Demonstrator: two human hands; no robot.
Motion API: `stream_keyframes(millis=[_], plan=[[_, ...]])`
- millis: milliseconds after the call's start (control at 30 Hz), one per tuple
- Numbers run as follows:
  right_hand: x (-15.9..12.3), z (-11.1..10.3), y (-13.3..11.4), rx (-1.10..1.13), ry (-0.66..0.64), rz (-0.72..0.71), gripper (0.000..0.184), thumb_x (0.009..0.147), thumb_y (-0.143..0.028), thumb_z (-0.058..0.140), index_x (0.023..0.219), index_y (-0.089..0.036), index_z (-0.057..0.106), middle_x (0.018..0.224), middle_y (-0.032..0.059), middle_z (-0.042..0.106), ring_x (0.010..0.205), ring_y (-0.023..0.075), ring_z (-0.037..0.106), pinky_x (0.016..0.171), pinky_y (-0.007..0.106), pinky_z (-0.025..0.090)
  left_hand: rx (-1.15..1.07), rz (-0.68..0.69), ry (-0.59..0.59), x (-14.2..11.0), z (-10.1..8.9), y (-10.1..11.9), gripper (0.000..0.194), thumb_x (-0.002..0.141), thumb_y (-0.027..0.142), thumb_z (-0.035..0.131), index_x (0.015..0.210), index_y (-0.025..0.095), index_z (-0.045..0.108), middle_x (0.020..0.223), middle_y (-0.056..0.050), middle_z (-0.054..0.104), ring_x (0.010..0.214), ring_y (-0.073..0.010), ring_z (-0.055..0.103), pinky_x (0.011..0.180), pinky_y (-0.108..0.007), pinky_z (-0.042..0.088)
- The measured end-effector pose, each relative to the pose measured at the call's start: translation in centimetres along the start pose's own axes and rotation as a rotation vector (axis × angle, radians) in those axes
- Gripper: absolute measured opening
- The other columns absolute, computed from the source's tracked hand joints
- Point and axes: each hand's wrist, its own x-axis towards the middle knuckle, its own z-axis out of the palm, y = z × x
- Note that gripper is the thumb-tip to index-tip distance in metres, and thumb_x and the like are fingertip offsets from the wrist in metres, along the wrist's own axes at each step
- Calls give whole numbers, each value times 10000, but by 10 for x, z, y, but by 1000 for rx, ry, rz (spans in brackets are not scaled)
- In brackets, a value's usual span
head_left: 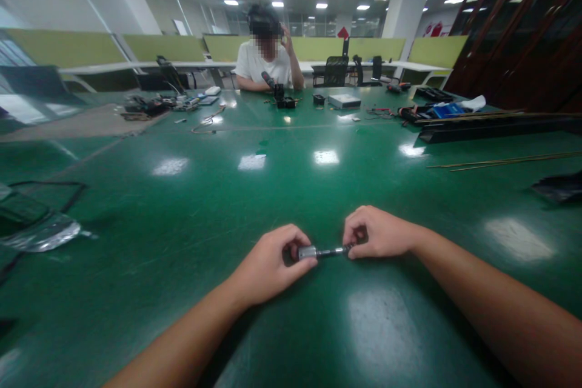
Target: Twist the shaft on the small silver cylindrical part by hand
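Note:
A silver metal cylinder with a thin rod (pixel 308 252) lies level between my two hands, just over the green tabletop. My left hand (pixel 277 260) pinches the thick cylinder end between thumb and fingers. At the other side, my right hand (pixel 375 233) has its thumb and fingertips closed on the dark end of the thin rod. The fingers partly cover both ends, and the exact kind of part cannot be made out.
A green table (pixel 254 194) stretches ahead, reflecting the ceiling lights. Clear plastic packaging (pixel 43 233) lies at the left. Long thin rods (pixel 509 162) and a black channel (pixel 495 127) lie at the right. Across the table sits a person (pixel 265 60) behind a black device (pixel 282 99).

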Motion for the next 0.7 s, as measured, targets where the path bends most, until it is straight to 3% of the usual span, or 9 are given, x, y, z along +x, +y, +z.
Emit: stream_keyframes(millis=[133,267,333,533,700], plan=[[7,15,-10,-2,46,-29,120,760,-279,745,825,-178,746,729,0,677,658,124,587,637,245,429,4,-2,8,1,1,1,163,832,317,664,908,177,630,810,-12,625,718,-151,582,655,-257,447],[17,42,-26,-110,254,-61,90,807,-235,711,878,-193,745,809,21,701,785,155,619,748,290,412,5,-10,11,2,3,1,158,782,257,694,906,182,633,785,1,625,693,-146,574,624,-243,425],[20,51,-29,-154,295,-71,116,802,-244,719,909,-206,744,863,29,718,861,182,621,790,313,404,11,-24,8,2,4,1,166,761,224,699,909,187,632,783,8,626,691,-143,572,619,-238,417],[16,52,-25,-132,333,-81,187,736,-232,748,919,-197,731,876,31,718,851,187,614,778,305,426,48,-24,7,1,4,2,214,751,253,718,937,191,633,789,14,622,696,-142,568,627,-240,408],[15,50,-26,-132,337,-94,135,759,-206,711,893,-197,720,842,17,706,821,171,610,766,298,421,55,-6,-1,1,1,3,169,859,331,621,939,184,645,788,-4,614,707,-147,565,644,-249,413]])
